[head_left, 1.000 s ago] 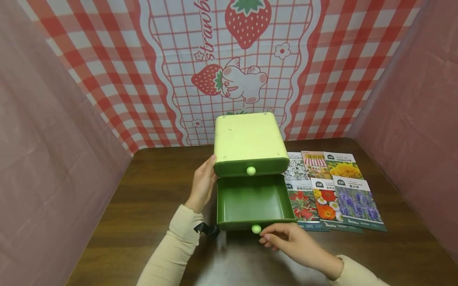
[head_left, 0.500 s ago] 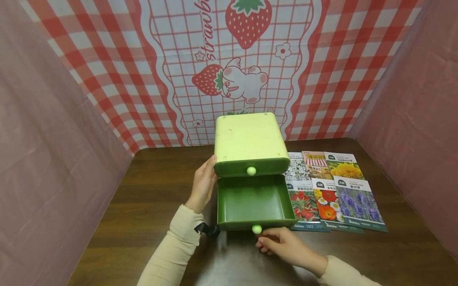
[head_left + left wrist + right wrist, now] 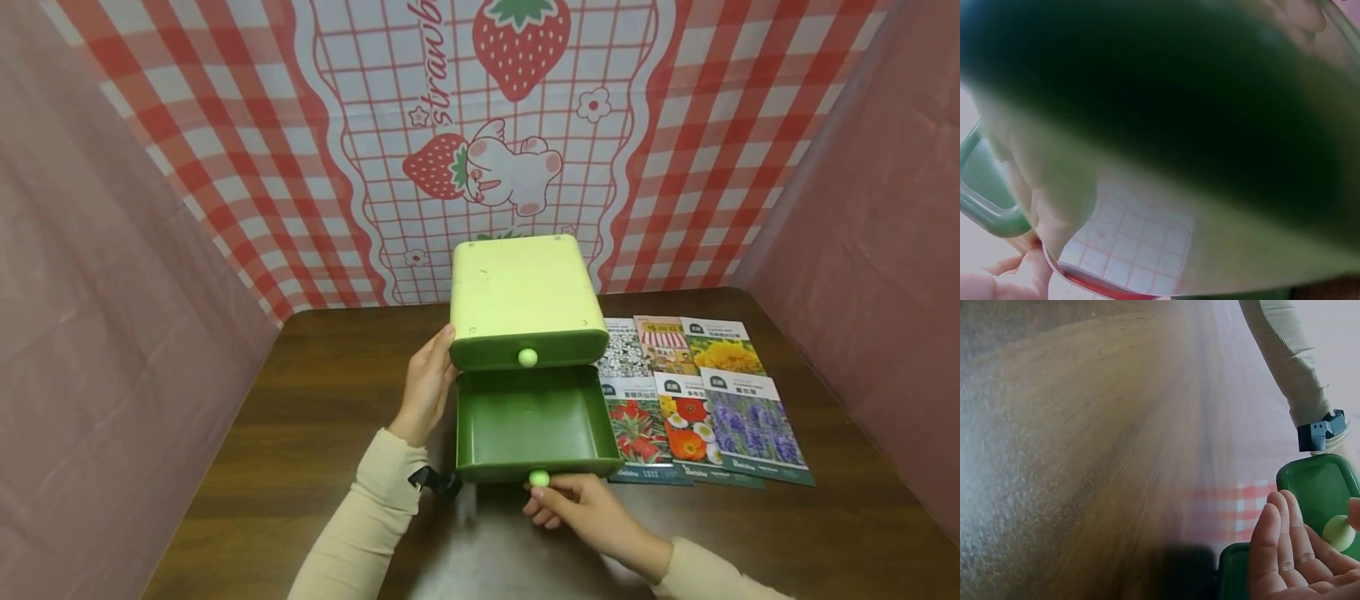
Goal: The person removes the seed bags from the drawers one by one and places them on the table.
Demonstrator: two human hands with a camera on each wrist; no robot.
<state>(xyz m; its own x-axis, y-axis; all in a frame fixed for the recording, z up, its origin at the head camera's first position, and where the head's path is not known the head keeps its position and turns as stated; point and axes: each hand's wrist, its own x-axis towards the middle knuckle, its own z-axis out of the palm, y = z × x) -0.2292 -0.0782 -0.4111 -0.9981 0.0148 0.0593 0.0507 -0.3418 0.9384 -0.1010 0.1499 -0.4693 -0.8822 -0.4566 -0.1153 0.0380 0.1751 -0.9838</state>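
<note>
A small desktop drawer unit (image 3: 525,287) with a pale yellow top and green drawers stands at the middle of the table. Its upper drawer (image 3: 480,353) is closed. The lower drawer (image 3: 536,421) is pulled out, its green inside showing. My left hand (image 3: 426,387) rests against the left side of the unit, thumb near the front top corner. My right hand (image 3: 592,517) is at the round light green knob (image 3: 539,478) of the lower drawer, its fingertips reaching just beneath it. In the right wrist view, the right fingers (image 3: 1285,540) extend beside a knob, with the thumb at the frame's edge.
Several flower seed packets (image 3: 757,425) lie in two overlapping rows to the right of the unit. A red and white checked strawberry cloth (image 3: 517,125) hangs behind the dark wood table (image 3: 300,467). Pink cloth walls (image 3: 112,292) close in both sides.
My right hand has slid slightly left, its fingertips going from the right of the lower knob to beneath it. The drawer and my left hand have stayed in place.
</note>
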